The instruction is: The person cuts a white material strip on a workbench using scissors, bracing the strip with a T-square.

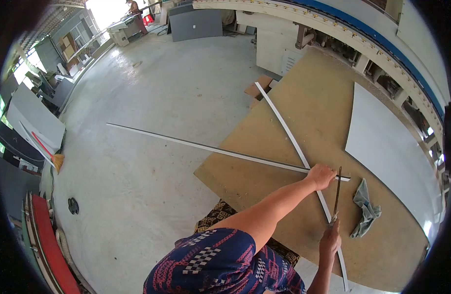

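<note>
A long, narrow white strip with a dark edge (206, 146) runs from over the floor to the brown board. My left hand (322, 176) is closed around it near its right end, where it crosses a second white strip (285, 128) lying on the board. In my right hand (330, 241) is a long, thin, dark file (338, 193), gripped by its handle. The file points away from me and crosses the held strip just right of my left hand. A crumpled grey-green cloth (366, 210) lies to the right of the file.
The brown board (264, 196) forms the work surface. A white sheet (387, 147) lies along its right side, beside a large machine (362, 44). Left on the floor are a broom (57, 160) and dark shoes (73, 206). Another person (133, 7) is far off.
</note>
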